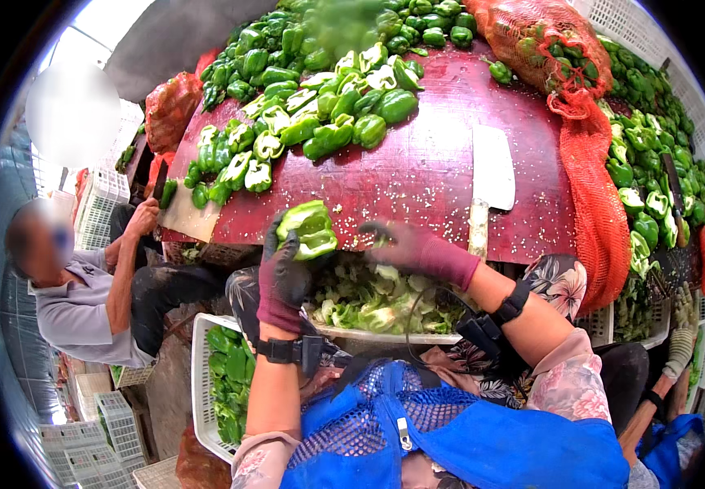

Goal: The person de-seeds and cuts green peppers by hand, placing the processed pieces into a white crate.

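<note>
My left hand (283,263), in a black-and-maroon work glove, holds a hollowed green bell pepper piece (308,230) above the table's near edge. Its pale inner ribs face up and toward the right. My right hand (398,246), gloved alike and blurred by motion, is over the same edge with its fingers apart and nothing visible in them. Below both hands, a basket (383,335) is filled with pale green pepper cores and scraps. A broad-bladed cleaver (493,168) lies flat on the red table (389,183), handle toward me, right of my right hand.
Cut peppers (279,125) and a pile of whole ones (273,52) cover the table's far left. Red mesh sacks (591,202) hang along its right side. A white crate (202,379) of pepper pieces stands left. A person (95,299) with a knife sits left; another person's gloved hand (684,324) shows right.
</note>
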